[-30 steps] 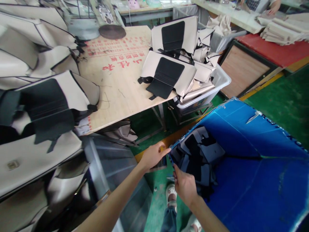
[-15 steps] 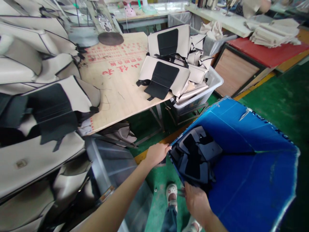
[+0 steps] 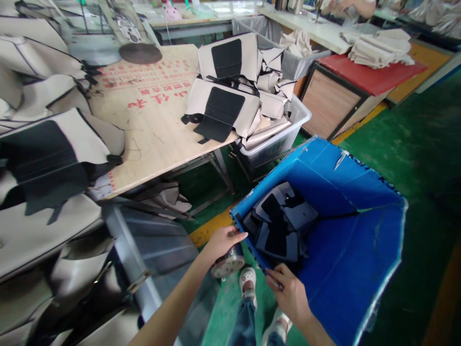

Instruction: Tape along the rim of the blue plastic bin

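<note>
Blue bin point(image 3: 360, 269): big open-top box of corrugated plastic, walls bright blue, rim edges frayed whitish, a pale tear near the far rim. It stands on the green floor point(image 3: 414, 144) just right of the table point(image 3: 154, 129), tilted w/ one corner toward the person; long axis runs from that near corner by the hands away to the far right. Mouth faces up & toward the camera.

Inside, at the bottom near the close corner: heap of grey & black covers point(image 3: 279, 223), lying flat & overlapping.

L hand point(image 3: 221, 242) sits on the near corner of the rim, fingers curled over the edge, gripping it. R hand point(image 3: 290, 293) on the rim lower down the near wall, fingers bent narrow, pinching the edge; thumb side hard to make out.

Below the hands: person's feet in pale shoes point(image 3: 248, 278) on the floor, jeans visible.

Table carries beige covers w/ black panels point(image 3: 219, 108); more of them in a clear tub point(image 3: 277, 142) touching the table's right end. Left of frame: stacked beige & black seat pieces point(image 3: 54, 158), blurred. Far back: red-topped bench point(image 3: 370, 77) w/ folded beige fabric point(image 3: 378, 48).
</note>
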`<state>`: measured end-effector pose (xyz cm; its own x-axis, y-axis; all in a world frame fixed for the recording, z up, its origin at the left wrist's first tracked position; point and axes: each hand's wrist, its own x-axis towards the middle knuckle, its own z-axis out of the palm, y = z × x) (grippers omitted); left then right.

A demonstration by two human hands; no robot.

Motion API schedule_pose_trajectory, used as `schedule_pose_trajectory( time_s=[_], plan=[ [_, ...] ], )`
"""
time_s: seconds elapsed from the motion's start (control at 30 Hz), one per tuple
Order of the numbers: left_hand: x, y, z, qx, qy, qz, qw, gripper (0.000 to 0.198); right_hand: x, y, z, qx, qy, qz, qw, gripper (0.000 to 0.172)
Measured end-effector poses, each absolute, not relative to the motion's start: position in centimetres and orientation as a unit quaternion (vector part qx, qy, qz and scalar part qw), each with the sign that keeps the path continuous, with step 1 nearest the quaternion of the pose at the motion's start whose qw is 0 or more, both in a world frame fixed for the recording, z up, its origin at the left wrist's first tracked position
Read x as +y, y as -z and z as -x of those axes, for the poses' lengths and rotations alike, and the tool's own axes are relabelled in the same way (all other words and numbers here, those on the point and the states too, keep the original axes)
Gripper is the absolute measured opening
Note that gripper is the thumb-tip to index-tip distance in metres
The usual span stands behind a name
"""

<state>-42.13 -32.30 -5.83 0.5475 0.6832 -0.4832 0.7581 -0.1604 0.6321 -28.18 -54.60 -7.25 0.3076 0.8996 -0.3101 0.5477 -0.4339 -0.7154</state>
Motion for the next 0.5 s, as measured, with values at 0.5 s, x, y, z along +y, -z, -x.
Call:
schedule_pose_trajectory(
  time_s=[0.5],
  plan=[
    [-35.9, 4.3, 41.5, 0.506, 0.071, -0.703, 0.494, 0.057, -55.4, 5.9, 28.4, -0.322, -0.420, 0.783, 0.325, 0.022]
  ],
)
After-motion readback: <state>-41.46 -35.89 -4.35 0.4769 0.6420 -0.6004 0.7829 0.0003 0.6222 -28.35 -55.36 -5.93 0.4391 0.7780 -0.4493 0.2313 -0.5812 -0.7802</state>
